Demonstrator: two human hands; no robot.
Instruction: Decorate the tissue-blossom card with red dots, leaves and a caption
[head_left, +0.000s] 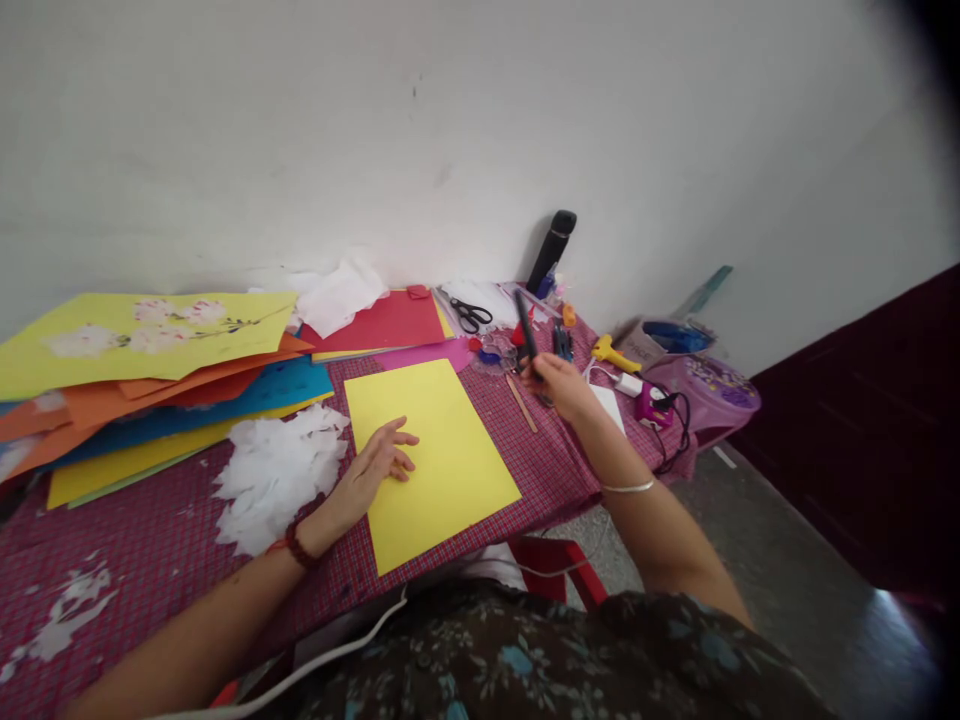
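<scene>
A plain yellow sheet of paper lies on the checked tablecloth in front of me. My left hand rests on its left part with the fingers spread, holding nothing. Over the table, to the right of the sheet, my right hand is closed round a slim black bar-shaped thing, which points up and away; its exact kind I cannot make out. A flat wooden stick lies just below that hand. Left of the sheet is a heap of torn white paper pieces.
Coloured sheets are stacked at the left, topped by yellow paper with a blossom branch. Black-handled scissors and a black bottle stand or lie at the back. A yellow glue gun and a purple socket block with cables are at the right.
</scene>
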